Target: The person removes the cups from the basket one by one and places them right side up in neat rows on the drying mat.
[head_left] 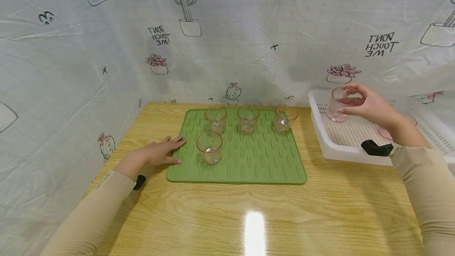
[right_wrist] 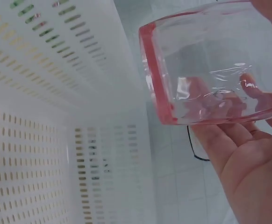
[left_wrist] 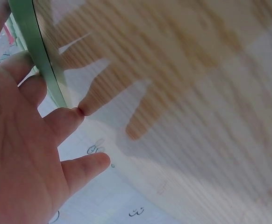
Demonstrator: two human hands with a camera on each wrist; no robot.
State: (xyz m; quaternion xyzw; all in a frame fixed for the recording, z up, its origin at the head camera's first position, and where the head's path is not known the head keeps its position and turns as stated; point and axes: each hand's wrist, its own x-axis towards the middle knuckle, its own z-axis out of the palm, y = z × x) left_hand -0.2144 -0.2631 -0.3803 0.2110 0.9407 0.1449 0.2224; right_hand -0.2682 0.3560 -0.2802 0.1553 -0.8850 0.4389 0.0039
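Note:
My right hand [head_left: 373, 106] grips a clear pink-tinted glass [head_left: 335, 108] between thumb and fingers, over the left end of a white basket [head_left: 323, 139]. In the right wrist view the glass [right_wrist: 211, 74] lies sideways across the picture, its thick pink base toward the basket wall [right_wrist: 126, 154]. Fingers show through its side. My left hand [head_left: 160, 153] rests at the left edge of a green ridged mat [head_left: 249, 165], fingers spread. The left wrist view shows its palm [left_wrist: 24, 140] beside the mat's edge [left_wrist: 38, 51]. Nothing is held there.
Three glasses stand along the mat's back, left [head_left: 215, 119], middle [head_left: 247, 119] and right [head_left: 284, 119]. One more glass [head_left: 209, 149] stands at the front left. Another glass [head_left: 384, 133] in the basket is partly hidden by my right forearm. A printed curtain [head_left: 249, 62] hangs behind the table.

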